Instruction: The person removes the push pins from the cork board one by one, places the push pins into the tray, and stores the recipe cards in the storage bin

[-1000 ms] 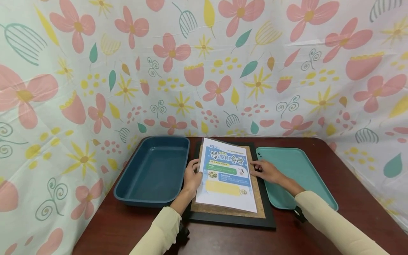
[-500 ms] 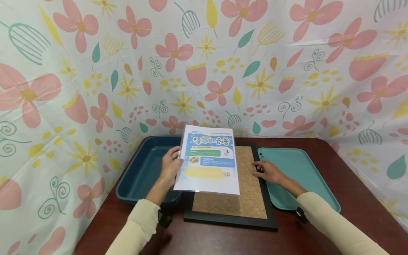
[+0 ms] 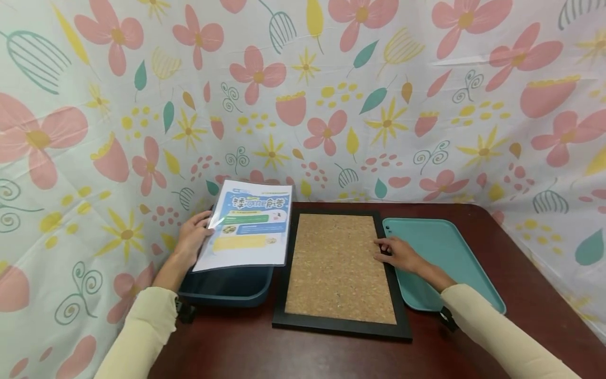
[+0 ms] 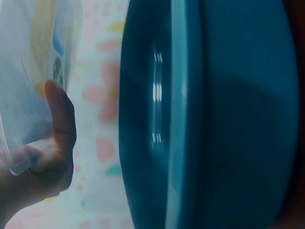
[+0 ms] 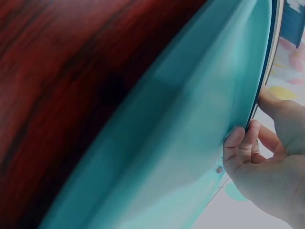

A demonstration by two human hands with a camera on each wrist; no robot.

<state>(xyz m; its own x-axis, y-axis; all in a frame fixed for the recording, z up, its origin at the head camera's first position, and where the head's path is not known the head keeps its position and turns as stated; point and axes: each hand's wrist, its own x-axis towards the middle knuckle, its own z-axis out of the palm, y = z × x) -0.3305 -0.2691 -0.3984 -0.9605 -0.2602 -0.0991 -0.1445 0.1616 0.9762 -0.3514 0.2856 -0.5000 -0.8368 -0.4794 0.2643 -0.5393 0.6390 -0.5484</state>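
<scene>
My left hand [image 3: 191, 239] pinches the left edge of a printed sheet [image 3: 248, 226] with a glossy clear plastic border, Chinese lettering and blue, green and yellow blocks. The sheet is tilted above a dark blue rectangular tub [image 3: 227, 287], hiding most of it. In the left wrist view the thumb lies on the plastic, beside the tub's wall [image 4: 238, 119]. A cork board [image 3: 336, 268] in a black frame lies flat at the centre. My right hand [image 3: 397, 255] rests at the frame's right edge, fingers loosely bent with a gap between finger and thumb.
A shallow teal tray [image 3: 440, 247] lies right of the board, partly under my right forearm. All stand on a dark reddish wooden table [image 3: 227, 342]. A flower-patterned curtain [image 3: 326, 95] hangs behind and along both sides.
My left hand has lifted the sheet off the cork board and carried it left over the blue tub, baring the cork. My right hand let go of the sheet and stays by the frame.
</scene>
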